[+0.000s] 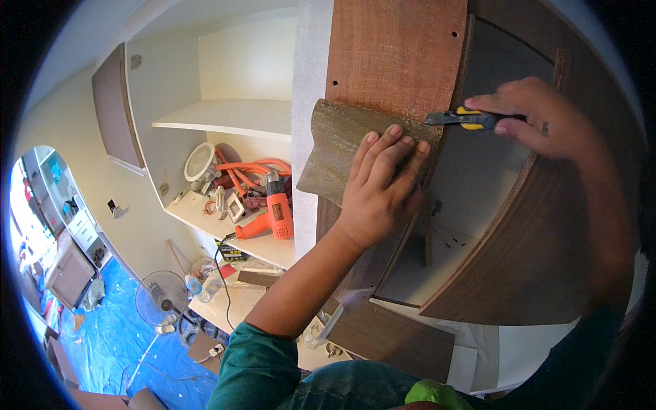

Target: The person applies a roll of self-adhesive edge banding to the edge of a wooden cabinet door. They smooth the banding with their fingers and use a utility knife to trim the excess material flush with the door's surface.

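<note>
My right hand [536, 116] is wrapped round a black and yellow utility knife [471, 119]. The knife's tip meets the right edge of an upright reddish-brown wood panel [396, 51]. Below the tip, my left hand [383, 184] lies with its fingers stretched over a loose greyish-brown sheet, apparently veneer or laminate [326, 147]. The sheet curls away from the panel on its left side. Its upper edge runs just under the bare, rough wood, and my palm hides its lower right part.
Right of the panel is an open cabinet recess [471, 178] with brown framing. On a white shelf [266, 247] at left rest an orange heat gun [277, 212], orange hose [253, 167] and a round white fitting [200, 162]. Below stand a fan [162, 298] and blue floor sheeting [109, 335].
</note>
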Tool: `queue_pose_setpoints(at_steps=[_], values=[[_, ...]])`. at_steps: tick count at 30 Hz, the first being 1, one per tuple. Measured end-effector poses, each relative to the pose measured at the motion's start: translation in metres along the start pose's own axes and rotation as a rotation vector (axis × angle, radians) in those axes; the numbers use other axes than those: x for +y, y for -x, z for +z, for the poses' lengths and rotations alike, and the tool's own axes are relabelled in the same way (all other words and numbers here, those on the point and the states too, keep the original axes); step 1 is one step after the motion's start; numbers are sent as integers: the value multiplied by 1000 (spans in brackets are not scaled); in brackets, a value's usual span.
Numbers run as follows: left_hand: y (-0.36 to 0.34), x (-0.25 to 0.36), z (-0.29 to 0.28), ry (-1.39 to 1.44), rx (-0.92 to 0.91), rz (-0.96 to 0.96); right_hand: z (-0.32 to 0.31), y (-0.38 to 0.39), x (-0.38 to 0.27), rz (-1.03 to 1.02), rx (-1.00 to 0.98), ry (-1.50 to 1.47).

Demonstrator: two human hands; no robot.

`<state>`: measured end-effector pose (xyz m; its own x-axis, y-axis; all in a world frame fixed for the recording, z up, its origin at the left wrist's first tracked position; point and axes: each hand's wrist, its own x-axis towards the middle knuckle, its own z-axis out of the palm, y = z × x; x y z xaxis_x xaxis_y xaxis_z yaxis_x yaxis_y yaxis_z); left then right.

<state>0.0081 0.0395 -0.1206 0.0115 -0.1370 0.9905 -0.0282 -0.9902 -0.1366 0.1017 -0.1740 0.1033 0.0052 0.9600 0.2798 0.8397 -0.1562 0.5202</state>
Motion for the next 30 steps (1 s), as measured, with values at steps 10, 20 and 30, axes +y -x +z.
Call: queue_pose_setpoints(at_steps=[10, 20, 30], values=[[-12, 4, -5, -19, -31, 9, 30, 47, 6, 98, 397, -491], [-69, -2, -35, -207, -129, 47, 130, 13, -106, 486, 659, -1567], [-67, -3, -42, -190, -258, -66, 155, -30, -147, 445, 858, -1793]])
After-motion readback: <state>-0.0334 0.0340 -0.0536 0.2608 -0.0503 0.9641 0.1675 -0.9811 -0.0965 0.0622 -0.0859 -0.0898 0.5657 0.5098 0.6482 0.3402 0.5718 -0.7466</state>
